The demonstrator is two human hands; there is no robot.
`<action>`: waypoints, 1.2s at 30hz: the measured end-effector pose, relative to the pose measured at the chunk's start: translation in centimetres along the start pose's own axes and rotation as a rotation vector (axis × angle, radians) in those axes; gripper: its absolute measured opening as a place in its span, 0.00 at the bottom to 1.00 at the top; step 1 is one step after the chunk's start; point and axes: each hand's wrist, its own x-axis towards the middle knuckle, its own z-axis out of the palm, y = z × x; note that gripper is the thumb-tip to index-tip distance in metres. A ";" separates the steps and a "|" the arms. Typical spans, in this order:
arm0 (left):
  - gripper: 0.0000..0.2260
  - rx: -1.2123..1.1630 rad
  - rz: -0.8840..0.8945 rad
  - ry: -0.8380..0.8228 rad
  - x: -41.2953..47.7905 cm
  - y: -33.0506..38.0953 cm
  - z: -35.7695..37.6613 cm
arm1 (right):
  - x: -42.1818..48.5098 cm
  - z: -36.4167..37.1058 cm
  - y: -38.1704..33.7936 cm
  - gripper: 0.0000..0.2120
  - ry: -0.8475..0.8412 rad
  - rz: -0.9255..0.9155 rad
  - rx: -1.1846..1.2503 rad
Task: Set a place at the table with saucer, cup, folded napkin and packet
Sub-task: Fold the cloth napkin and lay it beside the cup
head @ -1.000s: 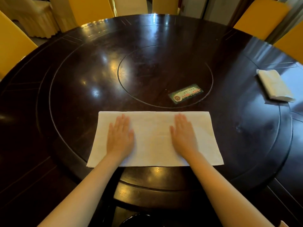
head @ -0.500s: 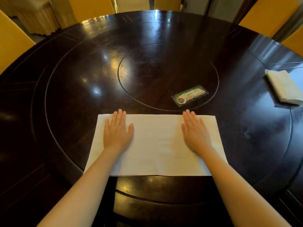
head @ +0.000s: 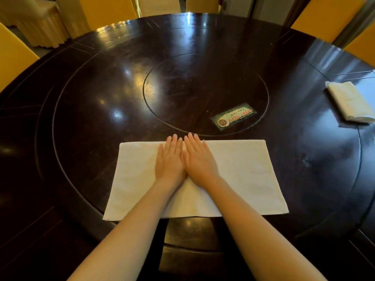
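A white napkin (head: 245,175) lies flat as a wide rectangle on the dark round table (head: 85,122), near its front edge. My left hand (head: 170,159) and my right hand (head: 199,160) press flat on the napkin's middle, side by side and touching, fingers stretched toward its far edge. Neither hand holds anything. A green packet (head: 233,116) with red print lies beyond the napkin, inside the table's inner circle. No saucer or cup is in view.
A second folded white napkin (head: 349,101) rests at the table's right side. Yellow-covered chairs (head: 14,57) stand around the table at the left, back and right. A raised turntable ring (head: 60,159) curves under the napkin.
Both hands slid inward from the napkin's left and right parts to meet at its middle. The napkin stays flat in place.
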 end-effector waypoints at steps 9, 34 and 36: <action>0.29 0.018 -0.178 0.043 -0.7 -8.6 -1.1 | -3.5 -1.9 9.1 0.27 -0.019 0.245 -0.139; 0.05 0.051 -0.032 0.003 1.6 -14.3 -8.4 | -3.8 -8.4 14.0 0.08 0.270 0.318 -0.307; 0.04 -0.008 -0.024 0.025 0.5 -14.3 -9.2 | -4.6 -8.7 13.8 0.08 0.331 0.305 -0.265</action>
